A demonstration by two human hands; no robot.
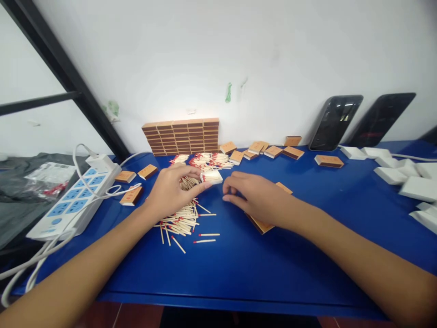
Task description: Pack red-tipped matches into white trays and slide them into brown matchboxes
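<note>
Left hand (172, 190) has the small white tray (216, 179) pinched between thumb and fingers, just above the loose match pile (180, 221), some matches lying in it! Right hand (256, 195) hangs close by, apart from the tray, fingers curled; whether they pinch anything, I can't tell. Danger here: a tilt could spill those matches, too hard a squeeze could buckle the thin walls, and a dropping right wrist might knock the matchbox (260, 226) beneath across the table (239, 273).
</note>
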